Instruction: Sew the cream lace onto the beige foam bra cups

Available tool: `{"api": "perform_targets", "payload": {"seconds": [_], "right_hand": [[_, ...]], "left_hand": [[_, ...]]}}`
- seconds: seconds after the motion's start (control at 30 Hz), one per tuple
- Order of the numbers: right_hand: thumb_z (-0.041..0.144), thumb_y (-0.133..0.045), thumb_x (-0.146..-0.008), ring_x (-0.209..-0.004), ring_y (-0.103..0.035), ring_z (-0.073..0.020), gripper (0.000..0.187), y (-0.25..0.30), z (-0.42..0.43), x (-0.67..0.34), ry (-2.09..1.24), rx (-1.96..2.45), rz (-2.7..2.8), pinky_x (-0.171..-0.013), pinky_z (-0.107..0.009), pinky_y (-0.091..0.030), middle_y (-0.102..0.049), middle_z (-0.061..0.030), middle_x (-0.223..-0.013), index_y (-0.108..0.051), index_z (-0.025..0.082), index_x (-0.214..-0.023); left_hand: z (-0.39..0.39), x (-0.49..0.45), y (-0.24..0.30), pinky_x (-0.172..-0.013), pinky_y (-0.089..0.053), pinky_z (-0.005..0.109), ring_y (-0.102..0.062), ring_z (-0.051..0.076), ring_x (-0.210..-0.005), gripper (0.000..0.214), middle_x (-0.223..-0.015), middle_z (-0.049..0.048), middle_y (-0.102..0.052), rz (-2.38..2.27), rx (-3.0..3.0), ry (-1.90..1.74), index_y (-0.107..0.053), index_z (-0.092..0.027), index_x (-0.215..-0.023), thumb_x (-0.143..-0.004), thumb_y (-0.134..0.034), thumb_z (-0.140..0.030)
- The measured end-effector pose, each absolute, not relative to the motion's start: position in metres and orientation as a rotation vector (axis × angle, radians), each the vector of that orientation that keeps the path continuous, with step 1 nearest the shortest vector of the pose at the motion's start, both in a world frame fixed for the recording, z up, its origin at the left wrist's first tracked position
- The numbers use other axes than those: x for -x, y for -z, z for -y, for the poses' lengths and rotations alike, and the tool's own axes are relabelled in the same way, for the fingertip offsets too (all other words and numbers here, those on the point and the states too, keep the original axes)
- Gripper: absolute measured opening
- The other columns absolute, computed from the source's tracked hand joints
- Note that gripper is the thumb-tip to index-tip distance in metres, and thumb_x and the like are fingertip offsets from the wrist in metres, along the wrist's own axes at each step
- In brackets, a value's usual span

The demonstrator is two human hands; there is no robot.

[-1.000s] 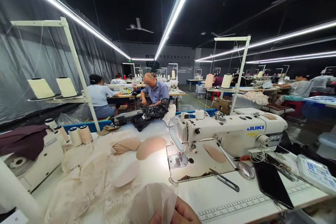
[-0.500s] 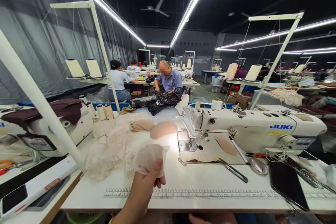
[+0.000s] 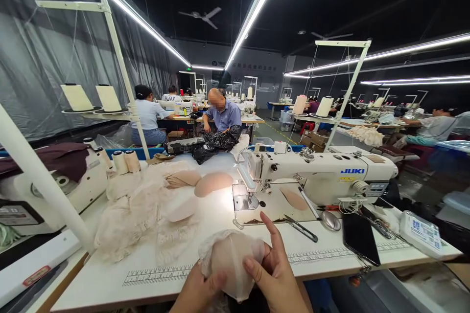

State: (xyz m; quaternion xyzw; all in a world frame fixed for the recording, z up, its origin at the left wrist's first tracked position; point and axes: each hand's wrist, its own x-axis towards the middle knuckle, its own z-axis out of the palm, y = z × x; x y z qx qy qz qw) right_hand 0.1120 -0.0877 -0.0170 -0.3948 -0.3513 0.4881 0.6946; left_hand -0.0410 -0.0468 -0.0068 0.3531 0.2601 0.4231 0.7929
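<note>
My left hand (image 3: 200, 291) and my right hand (image 3: 277, 271) together hold a beige bra cup with lace (image 3: 229, 257) over the near table edge. The left thumb presses on the cup from below. The right thumb lies on the cup and its forefinger sticks up. Ahead stands a white JUKI sewing machine (image 3: 323, 176) with its needle plate (image 3: 246, 201) lit. A heap of beige lace pieces (image 3: 135, 210) and loose foam cups (image 3: 213, 183) lie left of the machine.
Thread snips (image 3: 301, 228), a black phone (image 3: 362, 238) and a control panel (image 3: 420, 232) lie right of me on the white table (image 3: 323, 254). Thread cones (image 3: 123, 161) and a second machine (image 3: 47, 190) stand at left. Other people sew at tables behind.
My left hand has drawn the cup back from the lace heap toward me. My right hand has come up and taken hold of it too. The view has shifted slightly right.
</note>
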Motion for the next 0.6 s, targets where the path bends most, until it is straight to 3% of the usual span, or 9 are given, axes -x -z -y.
{"api": "perform_targets", "payload": {"seconds": [0.1,0.17,0.27,0.37,0.47,0.6], "right_hand": [[0.059,-0.088,-0.082,-0.079,-0.068,-0.0226,0.122,0.02,0.094,-0.113,-1.063,0.941,0.836,-0.08,-0.034,-0.053,-0.072,0.0021,-0.082,-0.01,0.028,-0.171],[0.059,-0.087,-0.083,-0.083,-0.069,-0.0227,0.119,0.024,0.095,-0.113,-1.04,0.964,0.834,-0.082,-0.033,-0.053,-0.074,0.0003,-0.088,-0.012,0.028,-0.17],[0.061,-0.087,-0.081,-0.09,-0.071,-0.0248,0.12,0.03,0.09,-0.113,-1.018,0.982,0.81,-0.088,-0.036,-0.053,-0.078,-0.0059,-0.102,-0.015,0.025,-0.17],[0.062,-0.088,-0.081,-0.091,-0.073,-0.0263,0.12,0.036,0.08,-0.116,-1.007,0.969,0.786,-0.088,-0.037,-0.053,-0.079,-0.0065,-0.1,-0.015,0.023,-0.169],[0.061,-0.088,-0.082,-0.092,-0.073,-0.0265,0.117,0.042,0.071,-0.121,-0.997,0.968,0.766,-0.087,-0.038,-0.054,-0.078,-0.0054,-0.098,-0.018,0.024,-0.167],[0.063,-0.088,-0.081,-0.101,-0.074,-0.0282,0.114,0.048,0.064,-0.126,-0.994,0.996,0.763,-0.089,-0.038,-0.054,-0.079,-0.0083,-0.109,-0.021,0.025,-0.166]], "left_hand": [[0.035,0.046,-0.011,-0.107,-0.053,0.048,-0.066,0.041,-0.125,0.064,-0.125,0.0158,-0.077,-0.536,-0.689,-0.898,-0.074,-0.018,-0.131,-0.077,-0.095,-0.044],[0.027,0.045,-0.017,-0.101,-0.056,0.044,-0.069,0.037,-0.12,0.055,-0.125,0.0154,-0.078,-0.568,-0.687,-0.877,-0.075,-0.016,-0.128,-0.081,-0.092,-0.038],[0.018,0.037,-0.018,-0.091,-0.06,0.039,-0.072,0.035,-0.113,0.048,-0.12,0.0151,-0.079,-0.653,-0.634,-0.881,-0.077,-0.013,-0.116,-0.078,-0.095,-0.037],[0.011,0.028,-0.015,-0.084,-0.061,0.035,-0.074,0.033,-0.106,0.041,-0.111,0.0146,-0.081,-0.722,-0.504,-0.859,-0.078,-0.011,-0.101,-0.077,-0.096,-0.039],[0.005,0.022,-0.012,-0.083,-0.062,0.036,-0.076,0.033,-0.103,0.044,-0.109,0.0146,-0.081,-0.691,-0.439,-0.817,-0.079,-0.012,-0.105,-0.08,-0.093,-0.045],[-0.002,0.018,-0.012,-0.086,-0.061,0.036,-0.074,0.035,-0.109,0.048,-0.118,0.0174,-0.08,-0.595,-0.553,-0.805,-0.08,-0.01,-0.109,-0.075,-0.097,-0.039]]}}
